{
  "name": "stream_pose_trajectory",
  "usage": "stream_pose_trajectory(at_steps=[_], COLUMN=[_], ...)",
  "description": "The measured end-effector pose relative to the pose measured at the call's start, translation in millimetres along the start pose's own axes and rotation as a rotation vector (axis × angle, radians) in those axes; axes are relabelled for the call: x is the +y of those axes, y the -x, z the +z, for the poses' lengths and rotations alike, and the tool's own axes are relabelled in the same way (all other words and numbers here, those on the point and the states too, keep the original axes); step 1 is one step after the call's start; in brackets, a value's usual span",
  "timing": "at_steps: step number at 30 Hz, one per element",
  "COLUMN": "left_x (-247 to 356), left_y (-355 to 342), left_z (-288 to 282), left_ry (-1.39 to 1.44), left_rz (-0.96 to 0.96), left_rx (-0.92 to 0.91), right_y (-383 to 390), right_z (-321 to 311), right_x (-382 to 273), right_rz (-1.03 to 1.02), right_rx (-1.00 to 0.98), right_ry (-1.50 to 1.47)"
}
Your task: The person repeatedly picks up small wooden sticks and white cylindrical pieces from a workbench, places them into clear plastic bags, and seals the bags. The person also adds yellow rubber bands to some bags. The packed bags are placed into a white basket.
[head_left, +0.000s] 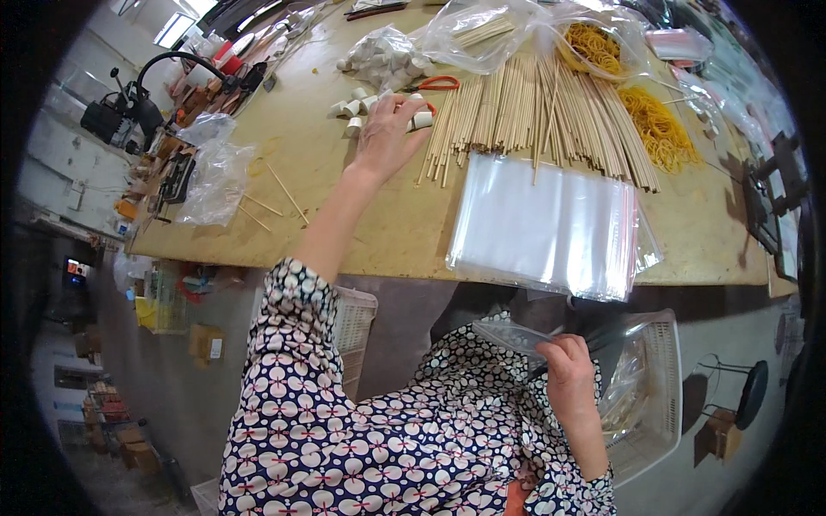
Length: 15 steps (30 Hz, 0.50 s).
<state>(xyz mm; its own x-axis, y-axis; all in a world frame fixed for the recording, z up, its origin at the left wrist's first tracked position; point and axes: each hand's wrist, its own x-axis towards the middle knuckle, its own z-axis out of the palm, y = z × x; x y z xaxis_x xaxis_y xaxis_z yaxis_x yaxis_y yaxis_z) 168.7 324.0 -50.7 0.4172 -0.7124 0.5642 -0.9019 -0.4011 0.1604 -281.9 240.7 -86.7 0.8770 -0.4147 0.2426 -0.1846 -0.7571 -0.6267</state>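
My left hand (385, 138) reaches over the table to a loose group of short white cylinders (353, 108). Its thumb stands apart from the fingers, beside some cylinders; the fingertips are partly hidden. Low over my lap, my right hand (568, 371) is closed on the edge of a clear plastic bag (513, 335). A wide spread of thin wooden sticks (516, 107) lies to the right of my left hand. In front of the sticks is a stack of clear zip bags (542, 228), near the table's front edge.
Orange-handled scissors (437, 83) lie behind the cylinders, near a bag of more cylinders (383, 60). Yellow rubber bands (658, 129) are heaped at right. A white plastic crate (658, 413) holding filled bags stands below the table on my right. Crumpled plastic (215, 181) lies at left.
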Motion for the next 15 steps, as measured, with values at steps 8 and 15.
stream_pose_trajectory(at_steps=[8, 15], left_x=[-35, -71], left_y=[2, 13], left_z=[38, 28], left_ry=[-0.109, 0.03], left_rz=[-0.037, -0.096], left_rx=[0.078, 0.133], right_y=[6, 3], right_z=[-10, -16], right_x=[3, 3], right_rz=[0.026, -0.045], right_rx=[0.162, 0.214], right_ry=[0.026, 0.092])
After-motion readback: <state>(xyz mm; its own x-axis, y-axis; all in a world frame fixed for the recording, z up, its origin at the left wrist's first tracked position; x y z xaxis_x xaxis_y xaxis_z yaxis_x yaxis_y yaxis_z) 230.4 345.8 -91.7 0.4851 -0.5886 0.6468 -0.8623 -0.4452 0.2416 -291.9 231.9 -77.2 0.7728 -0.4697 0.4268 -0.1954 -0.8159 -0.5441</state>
